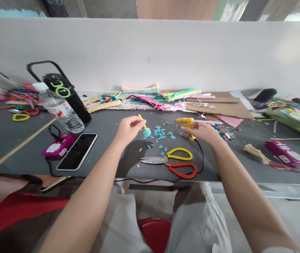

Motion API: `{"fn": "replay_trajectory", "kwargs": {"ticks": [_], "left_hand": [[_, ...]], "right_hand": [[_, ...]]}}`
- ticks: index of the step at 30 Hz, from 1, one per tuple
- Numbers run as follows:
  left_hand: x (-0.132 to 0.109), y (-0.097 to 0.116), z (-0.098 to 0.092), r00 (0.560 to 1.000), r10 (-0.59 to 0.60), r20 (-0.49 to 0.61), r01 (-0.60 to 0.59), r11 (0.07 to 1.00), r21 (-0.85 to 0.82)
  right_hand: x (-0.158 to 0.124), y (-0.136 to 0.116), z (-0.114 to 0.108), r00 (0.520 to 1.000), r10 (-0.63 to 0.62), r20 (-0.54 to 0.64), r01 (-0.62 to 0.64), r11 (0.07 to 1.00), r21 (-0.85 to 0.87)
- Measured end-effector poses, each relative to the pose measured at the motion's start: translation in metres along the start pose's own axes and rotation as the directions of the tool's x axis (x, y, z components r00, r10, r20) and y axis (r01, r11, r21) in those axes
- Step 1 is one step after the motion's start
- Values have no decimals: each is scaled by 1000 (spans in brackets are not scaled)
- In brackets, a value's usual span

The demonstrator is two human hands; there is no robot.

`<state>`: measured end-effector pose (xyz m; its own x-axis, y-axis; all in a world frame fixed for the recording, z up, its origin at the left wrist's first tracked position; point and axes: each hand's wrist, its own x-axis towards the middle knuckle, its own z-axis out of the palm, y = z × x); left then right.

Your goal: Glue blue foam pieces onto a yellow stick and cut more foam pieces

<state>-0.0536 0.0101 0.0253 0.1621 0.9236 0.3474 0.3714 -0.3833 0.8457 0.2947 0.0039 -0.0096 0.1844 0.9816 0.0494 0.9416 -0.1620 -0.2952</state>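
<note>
Pinched between the fingers of my left hand (130, 128) is a thin yellow stick (141, 120). At its lower end sits a light-blue tuft (147, 132), just above or touching the tabletop. Small blue cut pieces (159, 131) lie scattered right beside it. My right hand (204, 133) is closed around the handle of a yellow hot glue gun (185, 122). The nozzle points left, and a whitish glue stick (208, 122) juts from the back. Scissors (155, 160) with one yellow and one red handle lie partly spread in front of the blue pieces.
A phone (77, 153), a purple power box (59, 145), a water bottle (62, 112) and a black flask (73, 98) stand left. Pipe cleaners (182, 94) and cardboard (215, 103) line the white partition. The glue gun's black cord (201, 154) loops near the scissors. Another purple box (286, 153) lies right.
</note>
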Motion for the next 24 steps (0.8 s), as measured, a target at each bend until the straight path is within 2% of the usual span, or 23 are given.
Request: {"fn": "replay_trajectory", "kwargs": {"ticks": [3,5,7,9,11,13,17,24], "left_hand": [[1,0,-2,1000,-18,-17,18,1000,8],[2,-1,-4,999,-44,-25,45,999,14],[3,-4,-6,997,-74,-29,74,997,28],[4,-6,-7,996,-88,-30,90,995,51],[4,-8,-7,996,-89,-32,91,994,66],[4,-9,-7,996,-81,-29,83,994,70],[4,-8,-5,998,-59,-10,59,996,67],[3,-5,-3,1000,-26,-4,26,998,53]], "right_hand": [[12,-21,13,999,-4,36,2,999,54],[11,-35,16,999,-36,18,31,972,233],[0,-49,15,993,-120,-8,107,850,515],[-15,-64,11,969,-247,9,160,657,737],[-30,-79,10,937,-350,3,200,542,816],[-41,-90,14,919,-395,-13,217,476,853],[-48,-100,30,899,-437,-33,246,440,864],[-45,-96,40,906,-422,-19,250,501,829]]}}
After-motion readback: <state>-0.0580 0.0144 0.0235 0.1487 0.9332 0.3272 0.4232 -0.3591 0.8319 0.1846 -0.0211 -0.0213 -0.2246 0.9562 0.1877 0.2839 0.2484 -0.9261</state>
